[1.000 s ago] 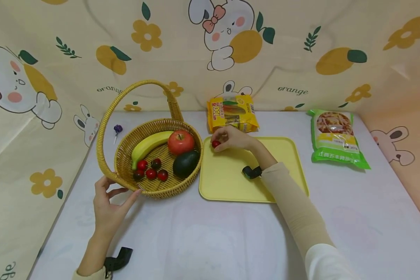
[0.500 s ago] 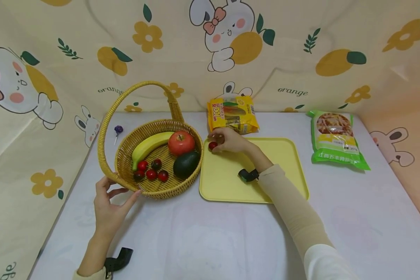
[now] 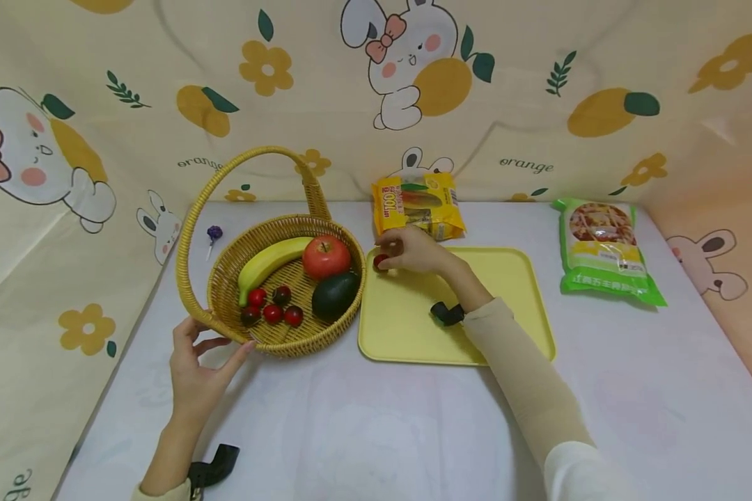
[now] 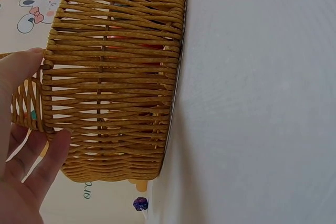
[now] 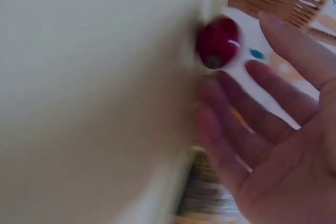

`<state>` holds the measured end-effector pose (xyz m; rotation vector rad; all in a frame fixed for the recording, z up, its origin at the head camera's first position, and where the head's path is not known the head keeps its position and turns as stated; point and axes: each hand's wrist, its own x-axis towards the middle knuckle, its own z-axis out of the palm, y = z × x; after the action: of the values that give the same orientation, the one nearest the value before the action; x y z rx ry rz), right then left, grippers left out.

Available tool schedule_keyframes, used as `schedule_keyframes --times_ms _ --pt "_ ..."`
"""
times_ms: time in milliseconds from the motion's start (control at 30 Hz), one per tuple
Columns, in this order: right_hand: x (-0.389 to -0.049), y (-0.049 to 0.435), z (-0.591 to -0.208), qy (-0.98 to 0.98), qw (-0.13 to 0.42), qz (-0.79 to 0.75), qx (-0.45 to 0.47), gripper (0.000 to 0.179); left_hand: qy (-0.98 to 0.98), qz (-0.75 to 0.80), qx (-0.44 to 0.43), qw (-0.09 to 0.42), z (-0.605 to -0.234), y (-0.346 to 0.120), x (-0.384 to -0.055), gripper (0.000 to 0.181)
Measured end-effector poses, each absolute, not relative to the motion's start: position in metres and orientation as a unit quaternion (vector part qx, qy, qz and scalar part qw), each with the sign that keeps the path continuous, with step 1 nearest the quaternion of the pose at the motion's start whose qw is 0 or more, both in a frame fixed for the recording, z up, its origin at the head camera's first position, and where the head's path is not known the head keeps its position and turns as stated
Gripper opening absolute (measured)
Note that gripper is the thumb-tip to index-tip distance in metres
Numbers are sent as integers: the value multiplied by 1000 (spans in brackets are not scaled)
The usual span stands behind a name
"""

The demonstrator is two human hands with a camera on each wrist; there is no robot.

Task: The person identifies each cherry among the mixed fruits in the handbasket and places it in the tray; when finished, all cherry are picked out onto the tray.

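My left hand point(image 3: 197, 372) grips the rim of a round wicker basket point(image 3: 310, 342) near the foot of its handle; in the left wrist view, the thumb and fingers point(image 4: 52, 156) lie on either side of the handle's base. Inside the basket are a banana point(image 3: 269, 264), a red apple point(image 3: 326, 257), a dark green avocado point(image 3: 335, 296) and several dark red cherries point(image 3: 273, 312). My right hand point(image 3: 416, 250) is over the far left corner of a yellow tray point(image 3: 413, 334). A single cherry point(image 5: 219, 42) sits by its fingertips, with the thumb apart from it in the right wrist view.
Behind the tray lies a yellow snack packet point(image 3: 418, 204). A green food bag point(image 3: 608, 250) is on the right of the white table point(image 3: 376, 431). One purple lollipop point(image 3: 214, 234) lies left of the basket. A patterned cloth point(image 3: 326, 83) hangs behind.
My right hand and the cherry by it have shifted slightly left toward the tray's corner, mostly in the first half second. The left hand and basket keep their place.
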<state>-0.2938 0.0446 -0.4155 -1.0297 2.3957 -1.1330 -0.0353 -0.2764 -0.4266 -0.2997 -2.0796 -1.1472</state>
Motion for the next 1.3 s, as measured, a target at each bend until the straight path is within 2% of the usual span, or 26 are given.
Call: schedule_keyframes --times_ms 133,200,367,467,633,733,1000,1300 --pt "-286 33 -382 834 106 -400 -364 35 -808 -449 -118 363 -434 -281 -37 83" --pt "-281 16 -364 812 106 -421 -391 34 -805 -452 -119 364 -438 -283 -38 84" --pt "-266 -52 -326 733 187 -428 -494 37 -798 -462 -125 367 -436 -282 -39 82" --pt "-260 -95 -316 708 241 -390 -537 37 -798 -465 -125 363 -434 -282 -39 80" --pt "-255 -147 -324 695 333 -338 -540 38 -802 -462 -121 359 -438 -286 -40 79" --pt "-252 -162 -338 691 365 -345 -521 36 -803 -461 -118 358 -440 -286 -39 78" --pt "-249 -172 -367 711 370 -328 -500 33 -801 -465 -115 360 -441 -284 -40 75" --pt "-246 -175 -380 731 372 -310 -480 31 -809 -455 -113 354 -440 -286 -38 75"
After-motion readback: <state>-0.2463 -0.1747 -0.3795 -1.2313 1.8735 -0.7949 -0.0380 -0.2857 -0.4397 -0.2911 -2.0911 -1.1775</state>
